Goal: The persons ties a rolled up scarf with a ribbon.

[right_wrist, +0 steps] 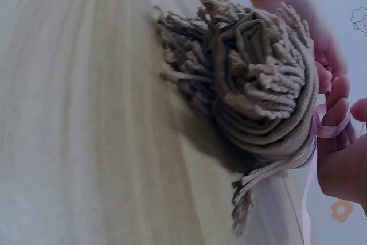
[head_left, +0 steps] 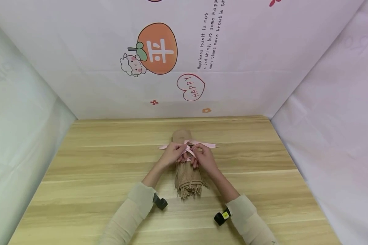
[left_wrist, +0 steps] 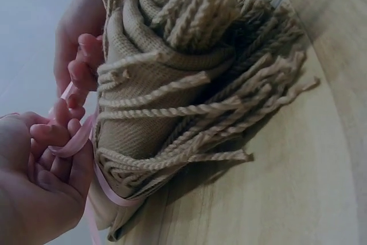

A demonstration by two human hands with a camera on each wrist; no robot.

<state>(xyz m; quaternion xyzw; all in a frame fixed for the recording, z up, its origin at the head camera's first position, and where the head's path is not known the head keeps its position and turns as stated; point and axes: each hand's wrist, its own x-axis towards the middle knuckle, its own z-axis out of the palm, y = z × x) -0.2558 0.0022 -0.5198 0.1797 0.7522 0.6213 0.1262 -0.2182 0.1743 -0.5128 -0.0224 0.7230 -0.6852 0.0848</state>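
A rolled tan scarf with twisted fringe lies lengthwise on the wooden table, its fringed end towards me. Pink ribbon goes around its middle, and loose tails stick out to both sides. Over the roll, my left hand pinches one part of the ribbon between thumb and fingers. Close beside it, my right hand grips another part. In the left wrist view a ribbon loop passes over the left fingers. The right wrist view has ribbon across the right fingers. The hands partly hide the crossing.
The wood-grain table extends around the scarf. A white printed sheet rises behind the table's far edge, with plain white sheets at both sides. Dark devices sit by the cuffs of both sleeves.
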